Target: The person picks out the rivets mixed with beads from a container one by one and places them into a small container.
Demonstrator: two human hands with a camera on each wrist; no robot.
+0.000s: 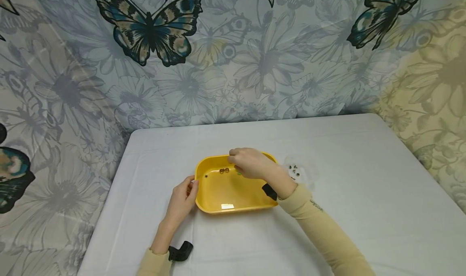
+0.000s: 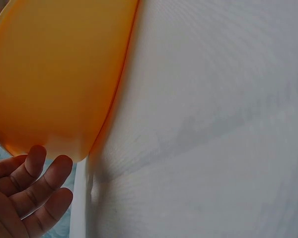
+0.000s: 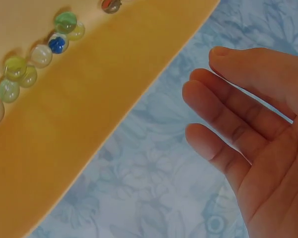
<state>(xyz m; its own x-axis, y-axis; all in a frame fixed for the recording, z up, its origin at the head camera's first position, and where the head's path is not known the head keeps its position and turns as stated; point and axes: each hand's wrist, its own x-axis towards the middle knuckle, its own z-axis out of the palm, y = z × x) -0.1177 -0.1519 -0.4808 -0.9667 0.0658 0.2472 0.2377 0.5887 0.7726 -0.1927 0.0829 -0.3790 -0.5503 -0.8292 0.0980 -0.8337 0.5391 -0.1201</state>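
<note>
A yellow plastic tray (image 1: 233,195) lies on the table, with several glass marbles (image 3: 41,55) along its far side in green, yellow, clear, blue and red. Two amber marbles (image 1: 224,170) show in the head view. My left hand (image 1: 183,197) holds the tray's left end, fingertips (image 2: 59,168) curled against the outer wall; part of the grip is hidden. Over the tray's far rim hovers my right hand (image 1: 251,162). Its fingers (image 3: 208,141) are loosely bent and slightly spread, and nothing is seen between them in the right wrist view.
To the right of the tray sits a clear, hard-to-see dish (image 1: 307,173) with several small dark-looking pieces (image 1: 294,170) in it. A white cloth covers the table (image 1: 364,211). Butterfly-patterned fabric (image 1: 233,73) hangs behind. Each wrist wears a black camera (image 1: 181,251).
</note>
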